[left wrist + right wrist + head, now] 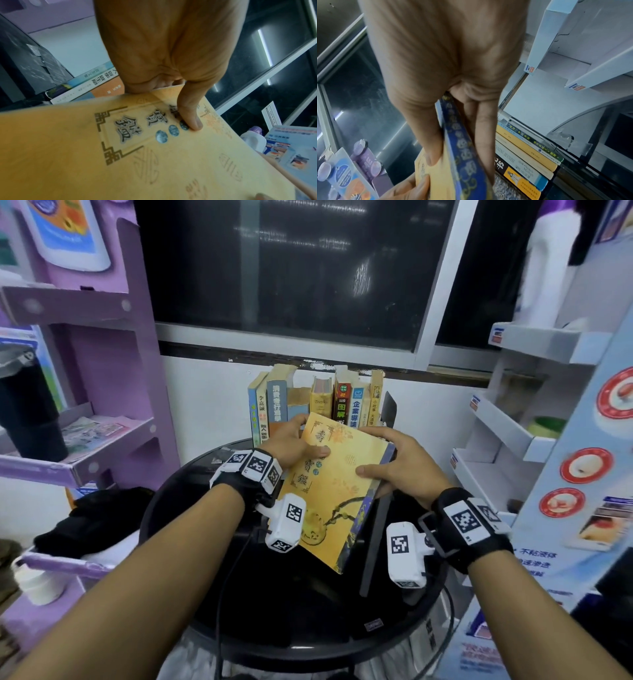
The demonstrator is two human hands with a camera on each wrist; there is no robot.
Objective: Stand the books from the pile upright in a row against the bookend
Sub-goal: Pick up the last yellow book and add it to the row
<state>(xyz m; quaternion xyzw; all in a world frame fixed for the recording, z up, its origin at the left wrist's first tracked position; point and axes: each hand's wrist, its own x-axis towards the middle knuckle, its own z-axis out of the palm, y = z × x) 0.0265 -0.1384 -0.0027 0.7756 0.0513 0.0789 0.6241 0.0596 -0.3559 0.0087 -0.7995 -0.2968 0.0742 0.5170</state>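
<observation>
Both hands, left [291, 440] and right [400, 463], grip yellow book [335, 491].

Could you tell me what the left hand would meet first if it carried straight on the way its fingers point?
Probably the upright row of books just beyond the left hand, which grips the yellow paperback book; depth is uncertain.

A large yellow paperback book [337, 487] with a blue patterned spine is held tilted over the round black table [178, 494]. The left hand [291, 445] grips the book's far left edge, thumb on the cover; the right hand [399, 462] clasps its spine side, thumb on the cover. Behind the book, a row of upright books [315, 402] stands against a black metal bookend [388, 412] on the row's right.
</observation>
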